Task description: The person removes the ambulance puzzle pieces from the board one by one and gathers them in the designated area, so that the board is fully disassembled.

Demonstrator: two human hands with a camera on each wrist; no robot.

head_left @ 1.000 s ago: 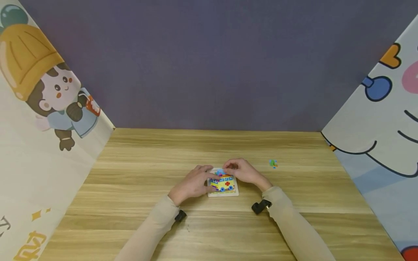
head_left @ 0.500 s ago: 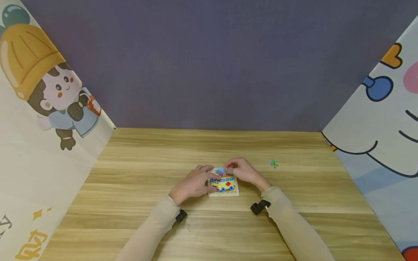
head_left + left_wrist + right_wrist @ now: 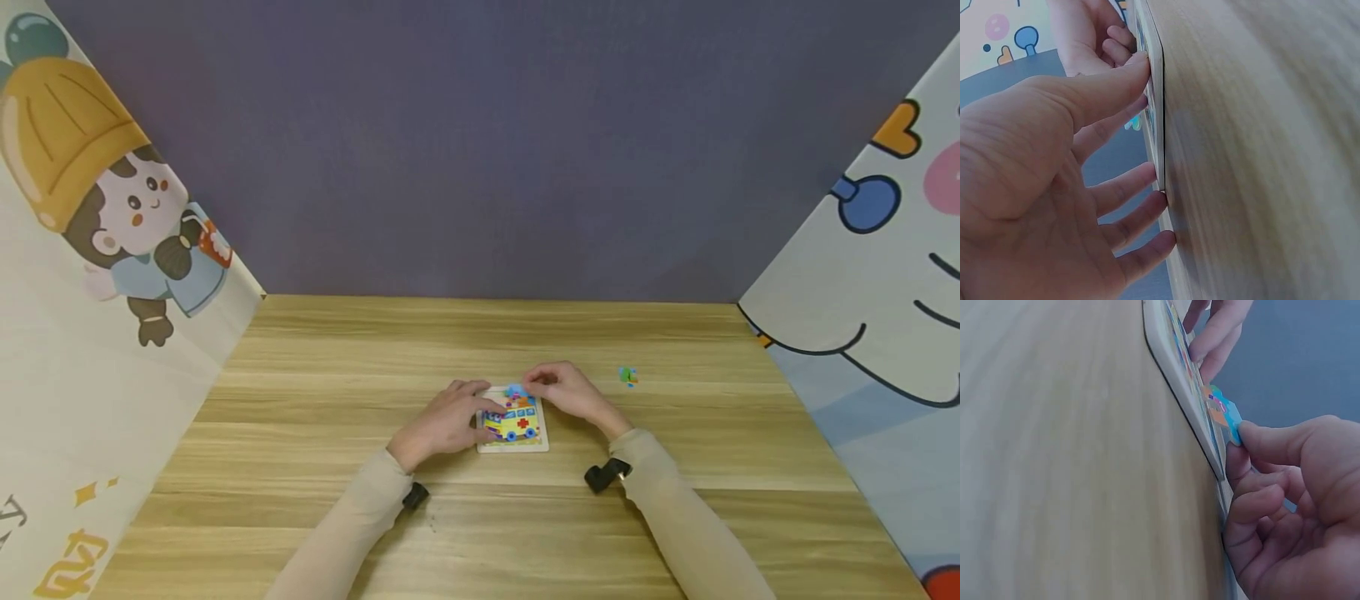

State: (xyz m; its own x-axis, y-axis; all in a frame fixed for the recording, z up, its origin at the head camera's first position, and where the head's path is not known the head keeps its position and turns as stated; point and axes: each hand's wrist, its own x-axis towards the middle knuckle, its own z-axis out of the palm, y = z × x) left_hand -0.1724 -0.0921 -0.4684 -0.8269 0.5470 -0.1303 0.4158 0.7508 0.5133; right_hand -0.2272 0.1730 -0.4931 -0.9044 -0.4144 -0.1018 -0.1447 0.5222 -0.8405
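A small square jigsaw puzzle board point(image 3: 512, 447) with a yellow ambulance picture and a pale frame lies on the table. My left hand point(image 3: 444, 423) spreads over its left side, with thumb and index finger resting on the board; in the left wrist view the other fingers point(image 3: 1124, 190) reach past its edge, fairly straight. Between thumb and forefinger my right hand point(image 3: 568, 392) pinches a blue and orange puzzle piece point(image 3: 1230, 417) at the board's top right. In the right wrist view the piece is tilted over the board's face; whether its lower edge touches cannot be told.
A loose green and blue puzzle piece point(image 3: 628, 377) lies on the wooden table point(image 3: 360, 350) to the right of the board. A dark panel point(image 3: 480, 150) rises behind the table, and printed cartoon walls flank it.
My right hand has shifted slightly to the right along the board's top edge, bringing the pinched puzzle piece with it. The left hand and the board have stayed in place.
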